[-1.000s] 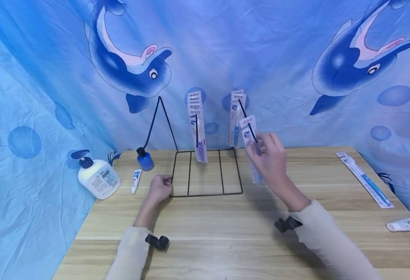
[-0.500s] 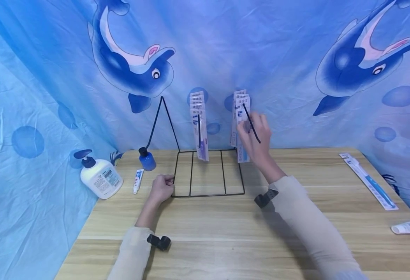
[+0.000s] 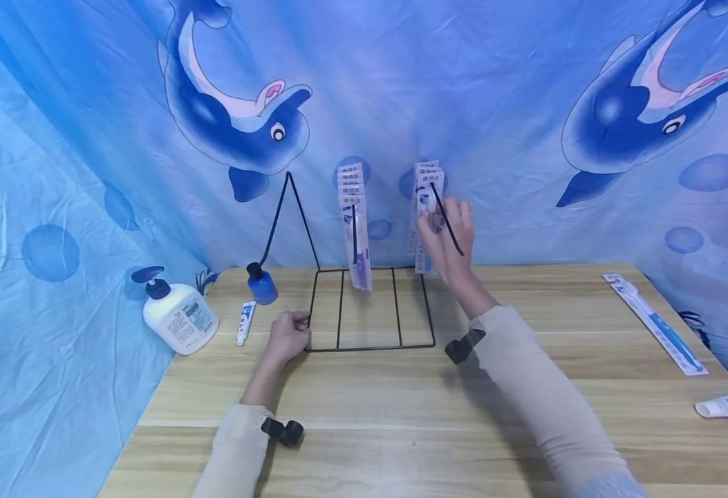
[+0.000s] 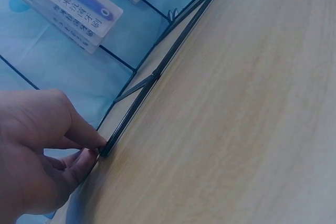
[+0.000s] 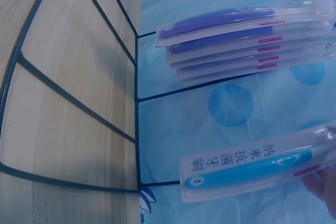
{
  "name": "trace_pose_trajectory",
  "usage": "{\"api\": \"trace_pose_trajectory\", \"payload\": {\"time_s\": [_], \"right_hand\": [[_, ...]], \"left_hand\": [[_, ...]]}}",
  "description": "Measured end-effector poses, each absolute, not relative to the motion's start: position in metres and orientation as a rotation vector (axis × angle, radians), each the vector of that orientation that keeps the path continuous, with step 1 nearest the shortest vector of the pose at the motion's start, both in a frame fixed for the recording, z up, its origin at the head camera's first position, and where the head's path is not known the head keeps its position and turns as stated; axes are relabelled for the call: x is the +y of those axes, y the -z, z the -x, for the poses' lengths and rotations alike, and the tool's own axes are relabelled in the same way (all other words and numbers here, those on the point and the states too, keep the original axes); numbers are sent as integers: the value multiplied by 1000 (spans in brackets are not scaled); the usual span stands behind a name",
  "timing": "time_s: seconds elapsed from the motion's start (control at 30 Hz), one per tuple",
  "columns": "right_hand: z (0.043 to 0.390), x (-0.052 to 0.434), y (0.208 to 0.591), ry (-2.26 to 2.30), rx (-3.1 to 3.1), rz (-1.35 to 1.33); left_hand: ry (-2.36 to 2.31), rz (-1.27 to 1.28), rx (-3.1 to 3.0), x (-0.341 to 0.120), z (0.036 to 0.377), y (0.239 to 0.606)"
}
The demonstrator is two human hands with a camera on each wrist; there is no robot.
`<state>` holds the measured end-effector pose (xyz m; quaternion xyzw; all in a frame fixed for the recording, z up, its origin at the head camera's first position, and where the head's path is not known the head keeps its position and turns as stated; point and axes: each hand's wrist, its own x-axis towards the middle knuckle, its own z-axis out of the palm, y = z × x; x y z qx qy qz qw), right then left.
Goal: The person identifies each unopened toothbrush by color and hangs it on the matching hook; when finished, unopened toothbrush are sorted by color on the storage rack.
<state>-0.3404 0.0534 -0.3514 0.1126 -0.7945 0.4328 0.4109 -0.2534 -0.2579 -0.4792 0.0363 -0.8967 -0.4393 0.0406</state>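
A black wire rack (image 3: 370, 348) stands on the wooden table. My left hand (image 3: 289, 334) pinches its left front corner; the left wrist view shows thumb and fingertips meeting on the wire. Up at the right hook (image 3: 449, 225), my right hand (image 3: 453, 245) holds the front packaged toothbrush (image 3: 424, 200), which hangs over the hook before others like it. In the right wrist view this pack shows a blue handle (image 5: 247, 171), and only a few right fingertips (image 5: 320, 184) appear at the edge. Several purple packaged toothbrushes (image 3: 359, 256) hang from the middle hook.
Left of the rack are a white pump bottle (image 3: 182, 319), a small toothpaste tube (image 3: 245, 323) and a blue bottle (image 3: 262, 285). At the right lie another packaged toothbrush (image 3: 656, 324) and a white tube (image 3: 727, 405). A dolphin-print curtain (image 3: 463, 104) hangs behind.
My right hand has moved back and left, carrying the packaged toothbrush along the right hook up to the packs behind. The left hand has stayed on the rack's corner.
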Motion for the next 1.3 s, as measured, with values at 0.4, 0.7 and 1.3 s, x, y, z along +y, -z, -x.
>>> {"api": "trace_pose_trajectory", "payload": {"time_s": [0.4,0.7,1.3], "right_hand": [[336,86,359,-1092,-2119,-297],[348,215,401,-767,-2493,-215],[311,427,456,-532,-3055,414]], "left_hand": [[1343,-164,-2754,-265,250,474],[1359,-175,-2760,-267,250,477],[1380,-130,-2733,-261,254,477]]}}
